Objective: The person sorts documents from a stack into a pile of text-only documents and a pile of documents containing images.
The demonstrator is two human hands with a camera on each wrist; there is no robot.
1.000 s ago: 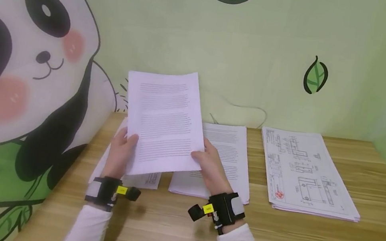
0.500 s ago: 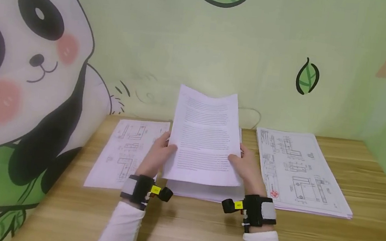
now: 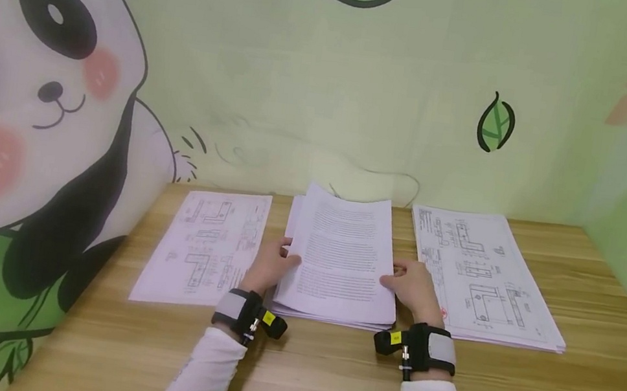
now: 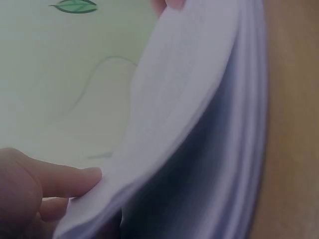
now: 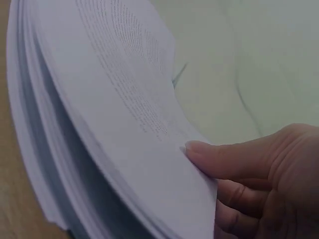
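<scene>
A thin sheaf of printed text pages (image 3: 341, 257) bows between both hands over the middle paper stack (image 3: 294, 211). My left hand (image 3: 268, 268) pinches its left edge, thumb on top, and my right hand (image 3: 414, 291) pinches the right edge the same way. In the left wrist view, a dark gap separates the sheaf's near edge from the stacked sheets (image 4: 251, 124) below. The right wrist view shows my right thumb (image 5: 209, 157) pressing the top page, fingers curled beneath. Most of the lower stack is hidden under the sheaf.
To the left lies paper with a technical drawing (image 3: 201, 250). A stack of drawings (image 3: 492, 269) with a red stamp lies on the right, close to my right hand. The wooden table (image 3: 320, 379) meets a green mural wall (image 3: 281, 74) at the back.
Both hands have carried the sheaf rightward from over the left drawing to the middle, then lowered it onto or just above the middle stack. The left drawing is now uncovered.
</scene>
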